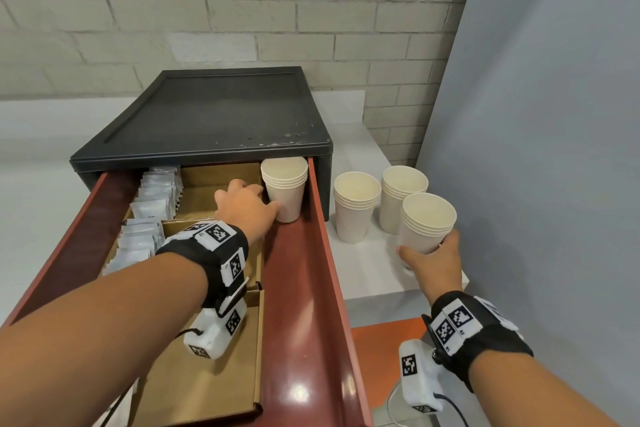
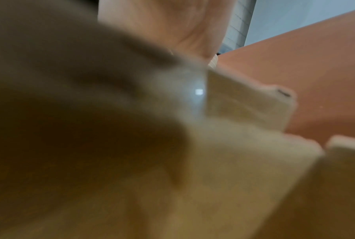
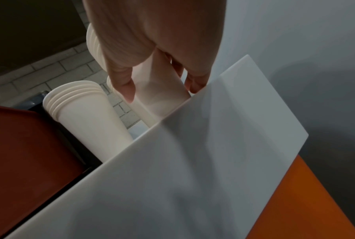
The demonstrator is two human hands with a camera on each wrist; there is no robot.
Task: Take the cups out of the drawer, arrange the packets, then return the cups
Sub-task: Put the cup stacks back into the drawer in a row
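Note:
In the head view the red drawer (image 1: 304, 288) is pulled out of a black cabinet (image 1: 221, 114). A stack of white paper cups (image 1: 285, 187) stands in its back right corner. My left hand (image 1: 266, 199) reaches in and wraps thumb and fingers round that stack's left side. White packets (image 1: 152, 204) stand in rows along the drawer's left side. My right hand (image 1: 427, 253) grips the base of another cup stack (image 1: 426, 222) on the white counter (image 1: 374, 274). The right wrist view shows my fingers (image 3: 195, 84) round this stack (image 3: 158, 105). The left wrist view is blurred.
Two more cup stacks (image 1: 355, 208) (image 1: 398, 191) stand on the counter beside the cabinet, just behind the held one. Cardboard dividers (image 1: 207, 374) split the drawer's middle into compartments. A grey panel (image 1: 536, 114) stands on the right and a brick wall (image 1: 242, 10) behind.

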